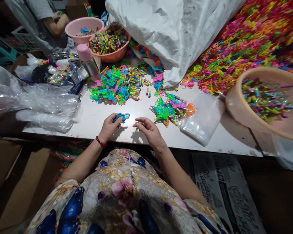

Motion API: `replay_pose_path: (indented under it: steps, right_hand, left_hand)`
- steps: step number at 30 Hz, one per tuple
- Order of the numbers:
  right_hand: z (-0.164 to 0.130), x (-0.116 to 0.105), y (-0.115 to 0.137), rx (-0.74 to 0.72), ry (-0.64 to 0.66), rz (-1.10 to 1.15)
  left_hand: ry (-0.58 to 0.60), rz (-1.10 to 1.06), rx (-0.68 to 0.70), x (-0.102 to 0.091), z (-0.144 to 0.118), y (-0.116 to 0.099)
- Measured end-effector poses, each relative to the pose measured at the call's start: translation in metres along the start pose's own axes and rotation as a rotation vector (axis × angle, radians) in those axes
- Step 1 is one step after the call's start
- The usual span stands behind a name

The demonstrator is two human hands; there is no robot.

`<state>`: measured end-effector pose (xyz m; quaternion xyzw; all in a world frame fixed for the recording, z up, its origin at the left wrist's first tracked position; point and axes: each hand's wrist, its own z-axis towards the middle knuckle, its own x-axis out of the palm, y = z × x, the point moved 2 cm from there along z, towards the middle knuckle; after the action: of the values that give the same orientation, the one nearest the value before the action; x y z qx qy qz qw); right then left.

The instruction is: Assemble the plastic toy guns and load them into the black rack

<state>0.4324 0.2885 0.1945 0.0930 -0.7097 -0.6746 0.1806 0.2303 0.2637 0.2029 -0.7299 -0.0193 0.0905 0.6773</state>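
My left hand [109,126] pinches a blue plastic piece with a lattice pattern [124,117] above the front of the white table. Facing it across a small gap, my right hand [148,130] holds a small yellow-green tube [136,130] between thumb and fingers, partly hidden by them. Beyond my left hand lies a heap of green, blue and pink plastic pieces [111,86], with small wrapped tubes [136,81] along its right side. A smaller mixed pile [167,109] sits just past my right hand, beside a stack of clear plastic bags [202,118].
Small tubes fill an orange basin [112,57] at the back and lie in a peach basin [239,97] at the right. A pink-capped flask [88,61], plastic bags [46,104] and a white sack [171,29] stand around. A co-worker [48,22] is at the back left.
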Motion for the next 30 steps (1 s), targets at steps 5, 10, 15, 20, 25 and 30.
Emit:
replay_pose_path:
  steps: [5, 10, 15, 20, 25, 30]
  right_hand:
    - [-0.017, 0.009, 0.011, -0.092, 0.038, -0.171]
    - [-0.026, 0.005, 0.017, -0.243, 0.008, -0.325]
    - [-0.028, -0.001, 0.019, -0.305, 0.025, -0.373]
    - [-0.030, -0.003, 0.015, -0.234, -0.001, -0.345]
    - [-0.029, -0.005, 0.008, -0.170, 0.043, -0.281]
    - [-0.029, -0.009, 0.006, -0.185, 0.041, -0.306]
  left_hand:
    - [0.032, 0.587, 0.439, 0.006, -0.015, -0.006]
    - [0.036, 0.814, 0.714, 0.010, -0.022, -0.005]
    - [0.062, 0.859, 0.852, 0.016, -0.024, -0.005]
    - [0.134, 0.878, 0.855, 0.019, -0.023, -0.007]
    - [0.194, 0.868, 0.851, 0.020, -0.022, -0.004]
    - [0.214, 0.825, 0.819, 0.020, -0.022, -0.002]
